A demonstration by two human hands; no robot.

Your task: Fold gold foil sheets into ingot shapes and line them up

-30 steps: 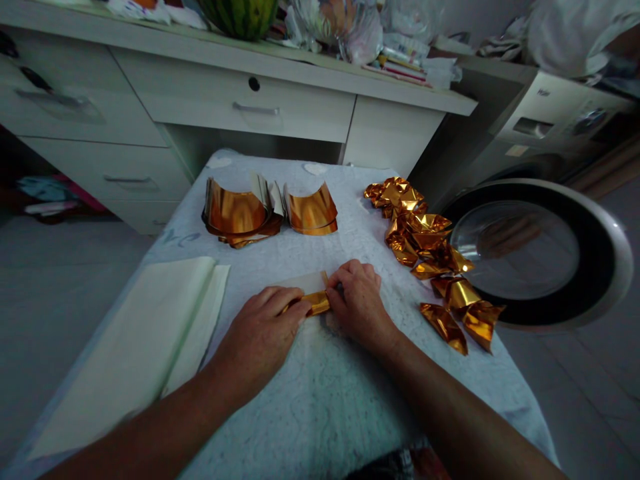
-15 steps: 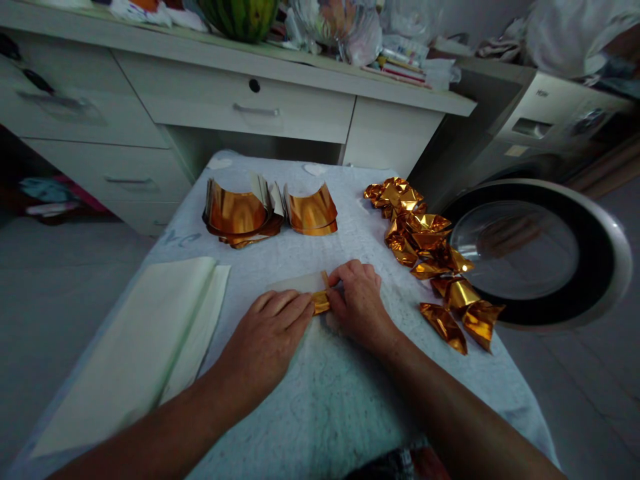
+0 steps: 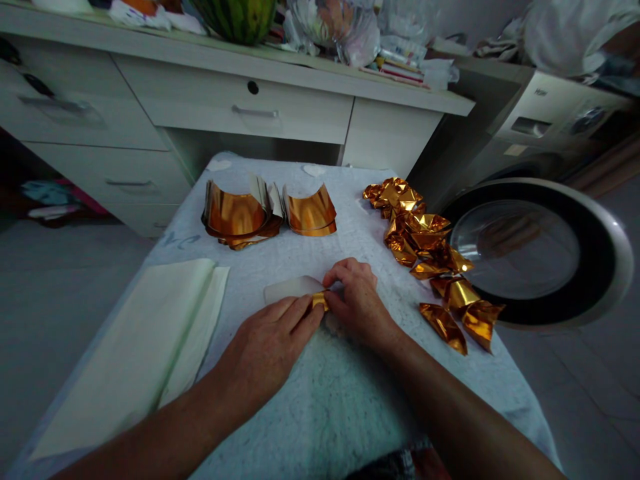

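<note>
A small sheet of gold foil paper (image 3: 295, 291), pale side up, lies on the white cloth-covered table (image 3: 320, 400). My left hand (image 3: 267, 347) lies flat over its near folded edge, fingers stretched and pressing down. My right hand (image 3: 355, 300) is curled, pinching the gold right end of that fold. Two curved stacks of gold foil sheets (image 3: 235, 213) (image 3: 310, 212) stand behind. A row of several folded gold foil pieces (image 3: 425, 247) runs along the table's right side.
A stack of pale yellow paper (image 3: 145, 347) lies at the table's left. A white desk with drawers (image 3: 240, 110) stands behind, a watermelon (image 3: 240, 15) and bags on top. An open washing machine door (image 3: 530, 253) juts in at the right.
My left hand has slid right along the fold and flattened out, covering most of the gold strip. The pale flap now shows more on the left. My right hand has barely moved.
</note>
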